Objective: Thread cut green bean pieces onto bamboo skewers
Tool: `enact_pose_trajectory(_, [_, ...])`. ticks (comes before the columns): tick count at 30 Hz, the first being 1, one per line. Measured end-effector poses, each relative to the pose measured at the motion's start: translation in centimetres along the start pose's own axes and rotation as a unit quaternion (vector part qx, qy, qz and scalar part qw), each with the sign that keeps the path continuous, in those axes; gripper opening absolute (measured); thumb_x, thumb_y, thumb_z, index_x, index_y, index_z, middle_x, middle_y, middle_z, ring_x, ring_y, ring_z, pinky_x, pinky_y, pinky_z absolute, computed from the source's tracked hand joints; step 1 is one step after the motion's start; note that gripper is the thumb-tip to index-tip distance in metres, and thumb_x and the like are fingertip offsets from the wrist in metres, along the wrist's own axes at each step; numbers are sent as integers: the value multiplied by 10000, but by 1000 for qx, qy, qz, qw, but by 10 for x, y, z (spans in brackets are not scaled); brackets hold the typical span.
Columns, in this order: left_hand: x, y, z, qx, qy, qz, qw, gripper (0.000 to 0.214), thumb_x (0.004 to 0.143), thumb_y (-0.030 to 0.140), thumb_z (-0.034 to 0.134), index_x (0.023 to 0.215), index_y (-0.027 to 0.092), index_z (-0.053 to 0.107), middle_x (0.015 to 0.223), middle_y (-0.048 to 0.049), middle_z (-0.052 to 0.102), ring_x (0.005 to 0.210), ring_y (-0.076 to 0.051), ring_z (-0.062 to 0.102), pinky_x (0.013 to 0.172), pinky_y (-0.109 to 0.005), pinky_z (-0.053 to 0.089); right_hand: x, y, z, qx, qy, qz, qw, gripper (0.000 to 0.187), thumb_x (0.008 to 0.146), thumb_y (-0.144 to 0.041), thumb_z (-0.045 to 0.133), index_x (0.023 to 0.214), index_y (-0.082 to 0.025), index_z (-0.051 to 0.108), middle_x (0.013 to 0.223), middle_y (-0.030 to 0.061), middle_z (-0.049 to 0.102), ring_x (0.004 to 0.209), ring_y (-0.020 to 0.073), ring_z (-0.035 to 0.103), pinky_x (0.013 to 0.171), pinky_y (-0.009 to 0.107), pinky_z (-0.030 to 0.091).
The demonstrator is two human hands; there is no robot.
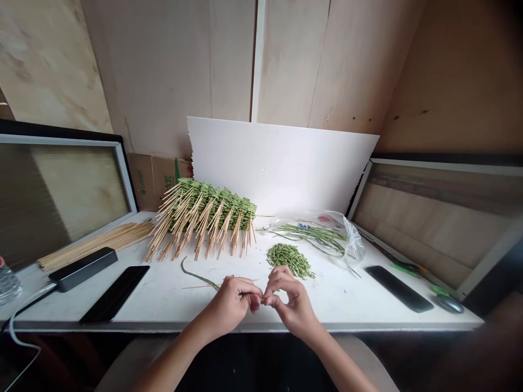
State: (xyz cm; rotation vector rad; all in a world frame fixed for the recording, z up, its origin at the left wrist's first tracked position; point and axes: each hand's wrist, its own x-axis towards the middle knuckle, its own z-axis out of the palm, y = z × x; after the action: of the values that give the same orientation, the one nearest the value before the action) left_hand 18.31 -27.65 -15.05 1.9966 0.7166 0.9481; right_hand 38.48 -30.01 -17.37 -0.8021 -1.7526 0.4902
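Note:
My left hand (235,300) is closed around a long green bean (199,277), whose curved tail trails out to the left over the table. Fingertips of my right hand (290,296) pinch the bean's other end, meeting the left fingertips near the table's front edge. Just beyond my right hand lies a heap of short cut bean pieces (291,259). A thin bamboo skewer (196,287) rests on the table beside the bean, partly hidden by my left hand. Farther back, a large stack of skewered bean pieces (216,201) has its bare stick ends pointing toward me.
Loose bamboo skewers (98,245) lie at the left, near a black box (84,268) with a cable and a black phone (115,294). A clear plastic bag (353,239) with long beans (310,233) sits back right. A dark flat object (398,288) and mouse (449,302) lie right.

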Motion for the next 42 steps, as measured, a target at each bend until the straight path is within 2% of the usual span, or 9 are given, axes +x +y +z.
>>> enact_pose_trajectory(7, [5,-19,2,-88,-20,-44,995,252,872,102,568,692,129,742,618,-35,692,583,-157,671,704,-281,539,1,11,2,75,7,28,997,302,887,-555,756,772,-275,753,747,46,650,932,276,555,909,439,451])
enact_pose_trajectory(13, [11,-40,-3,-143,16,-81,986,355,949,433,659,941,103,790,769,-75,713,483,-99,544,548,-259,465,2,36,-14,-107,75,81,988,238,915,-505,740,894,-285,827,851,84,707,959,309,586,891,472,470])
enact_pose_trajectory(16, [12,-44,-3,-129,45,-73,988,392,967,459,630,1030,107,793,804,-76,704,510,-79,437,532,-241,397,-3,62,-19,-231,40,113,966,288,924,-526,710,868,-278,843,845,107,697,944,330,569,850,482,470])
enact_pose_trajectory(21, [10,-41,0,-109,44,-61,991,386,995,442,592,1126,126,772,894,-87,719,635,-120,522,649,-275,459,-10,84,-18,-312,-32,124,942,288,955,-501,675,864,-289,848,819,94,702,938,319,557,856,458,453])
enact_pose_trajectory(27, [9,-39,1,-141,30,-85,986,407,989,458,632,1213,120,669,926,-109,752,681,-167,667,678,-307,498,-7,75,-20,-308,-60,129,941,455,1046,-469,524,739,-231,759,801,91,689,944,305,556,861,440,440])
enact_pose_trajectory(30, [9,-35,2,-153,30,-95,983,448,983,470,649,1280,139,596,933,-111,764,701,-186,706,659,-304,504,-2,59,-22,-232,-53,107,965,393,1052,-504,504,954,-254,791,872,83,713,995,304,572,901,445,451])
enact_pose_trajectory(33, [8,-29,3,-174,27,-108,978,505,946,464,705,1316,154,556,933,-111,772,736,-207,732,701,-329,550,3,35,-20,-112,-63,74,989,404,945,-590,659,1210,-295,739,1028,73,738,1057,291,590,934,428,476])
enact_pose_trajectory(35, [8,-27,5,-186,17,-113,976,531,916,437,748,1324,159,553,912,-101,773,759,-215,744,745,-347,573,5,21,-16,-72,-73,56,993,424,876,-595,743,1174,-294,751,1015,70,740,1032,282,605,935,422,482])
enact_pose_trajectory(42, [9,-32,4,-128,5,-116,985,398,876,386,788,1177,143,692,923,-91,771,816,-232,764,834,-372,582,10,15,-18,-76,-36,54,995,215,975,-459,682,961,-258,757,925,64,720,963,254,598,869,394,482])
